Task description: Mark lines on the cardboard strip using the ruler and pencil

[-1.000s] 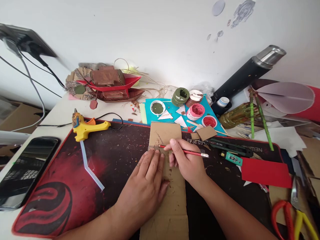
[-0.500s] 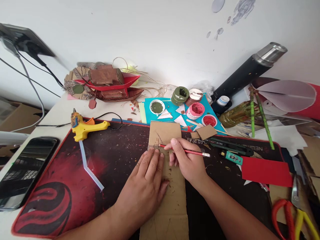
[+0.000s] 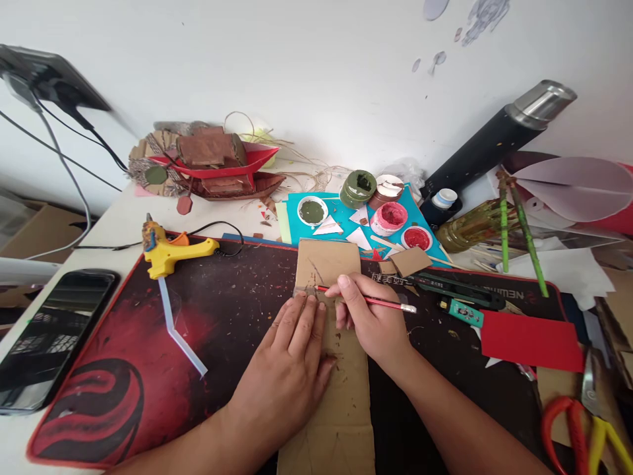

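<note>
A long strip of brown cardboard [image 3: 341, 389] lies lengthwise on the dark desk mat, with pencil lines and brown smudges on its far part. My left hand [image 3: 291, 349] rests flat on it, fingers stretched forward and side by side. The fingertips press at the edge of a clear strip, seemingly a ruler [image 3: 301, 289], lying across the cardboard and mostly hidden. In my right hand [image 3: 368, 310] is a red pencil [image 3: 383, 302] with a white eraser end, held in a writing grip. Its tip points left, at the cardboard just beyond my left fingertips.
A yellow glue gun [image 3: 171, 254] and a phone [image 3: 64, 336] lie left. Behind are model boats [image 3: 217, 161] and open paint jars [image 3: 357, 189] on blue paper. To the right are a green utility knife [image 3: 455, 290], red card [image 3: 531, 340], scissors [image 3: 588, 389] and a black flask [image 3: 484, 148].
The view has shifted very slightly. Both hands, the pencil and the cardboard keep nearly the same positions relative to one another.
</note>
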Demonstrator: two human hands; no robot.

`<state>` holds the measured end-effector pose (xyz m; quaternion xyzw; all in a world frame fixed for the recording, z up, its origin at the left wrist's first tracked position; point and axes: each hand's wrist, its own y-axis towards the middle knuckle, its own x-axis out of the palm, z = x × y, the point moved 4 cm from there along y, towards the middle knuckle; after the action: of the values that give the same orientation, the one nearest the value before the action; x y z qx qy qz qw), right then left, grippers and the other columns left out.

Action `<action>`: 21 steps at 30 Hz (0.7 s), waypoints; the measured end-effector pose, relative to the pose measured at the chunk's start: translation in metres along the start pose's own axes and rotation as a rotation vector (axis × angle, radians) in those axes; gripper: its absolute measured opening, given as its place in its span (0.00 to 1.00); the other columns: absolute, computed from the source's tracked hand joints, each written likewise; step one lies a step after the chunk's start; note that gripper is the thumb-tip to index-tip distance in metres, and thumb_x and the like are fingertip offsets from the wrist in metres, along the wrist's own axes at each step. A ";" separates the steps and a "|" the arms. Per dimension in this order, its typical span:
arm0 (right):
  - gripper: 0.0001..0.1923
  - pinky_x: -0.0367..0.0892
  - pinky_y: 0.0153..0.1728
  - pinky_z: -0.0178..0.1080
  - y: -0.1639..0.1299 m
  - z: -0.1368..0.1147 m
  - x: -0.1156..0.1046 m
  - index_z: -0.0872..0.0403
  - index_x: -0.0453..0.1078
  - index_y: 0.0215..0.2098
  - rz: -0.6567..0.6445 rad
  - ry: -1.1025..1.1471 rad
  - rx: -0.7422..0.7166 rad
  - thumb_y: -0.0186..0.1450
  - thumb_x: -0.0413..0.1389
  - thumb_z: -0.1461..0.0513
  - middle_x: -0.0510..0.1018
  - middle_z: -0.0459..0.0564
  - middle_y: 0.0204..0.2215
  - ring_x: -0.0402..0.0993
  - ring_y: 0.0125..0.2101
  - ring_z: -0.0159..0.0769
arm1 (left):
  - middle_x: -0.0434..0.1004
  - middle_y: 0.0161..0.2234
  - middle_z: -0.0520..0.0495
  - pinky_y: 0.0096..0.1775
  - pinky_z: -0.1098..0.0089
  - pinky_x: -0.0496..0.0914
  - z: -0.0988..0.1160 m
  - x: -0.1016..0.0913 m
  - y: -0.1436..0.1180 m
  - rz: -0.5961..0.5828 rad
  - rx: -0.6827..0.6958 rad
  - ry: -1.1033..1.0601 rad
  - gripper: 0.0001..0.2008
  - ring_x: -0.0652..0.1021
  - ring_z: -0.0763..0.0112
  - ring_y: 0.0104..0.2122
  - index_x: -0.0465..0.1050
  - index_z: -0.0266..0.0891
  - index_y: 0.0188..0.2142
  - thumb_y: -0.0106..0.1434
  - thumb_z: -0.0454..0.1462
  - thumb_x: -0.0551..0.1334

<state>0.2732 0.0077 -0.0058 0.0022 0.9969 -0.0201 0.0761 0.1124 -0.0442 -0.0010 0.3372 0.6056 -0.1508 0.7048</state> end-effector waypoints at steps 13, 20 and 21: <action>0.27 0.66 0.20 0.33 0.000 -0.002 -0.001 0.53 0.82 0.36 -0.002 -0.016 0.008 0.80 0.55 0.43 0.76 0.43 0.18 0.74 0.17 0.31 | 0.77 0.65 0.29 0.68 0.51 0.70 0.001 0.001 -0.001 -0.015 -0.004 -0.042 0.28 0.73 0.44 0.68 0.68 0.23 0.69 0.79 0.42 0.53; 0.29 0.65 0.19 0.32 0.001 0.000 -0.005 0.53 0.82 0.34 0.059 0.130 0.069 0.77 0.58 0.40 0.75 0.43 0.17 0.74 0.16 0.31 | 0.78 0.65 0.29 0.67 0.51 0.71 -0.001 0.000 -0.001 -0.017 -0.009 -0.039 0.27 0.74 0.45 0.67 0.69 0.24 0.68 0.80 0.42 0.52; 0.29 0.65 0.19 0.32 0.001 0.000 -0.005 0.54 0.82 0.34 0.064 0.148 0.080 0.77 0.59 0.40 0.75 0.44 0.17 0.74 0.16 0.31 | 0.78 0.65 0.29 0.67 0.51 0.72 -0.001 0.000 -0.001 -0.014 -0.008 -0.036 0.27 0.75 0.45 0.67 0.69 0.23 0.68 0.80 0.42 0.52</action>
<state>0.2781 0.0085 -0.0049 0.0385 0.9976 -0.0571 0.0029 0.1113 -0.0441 -0.0009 0.3275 0.5958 -0.1591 0.7159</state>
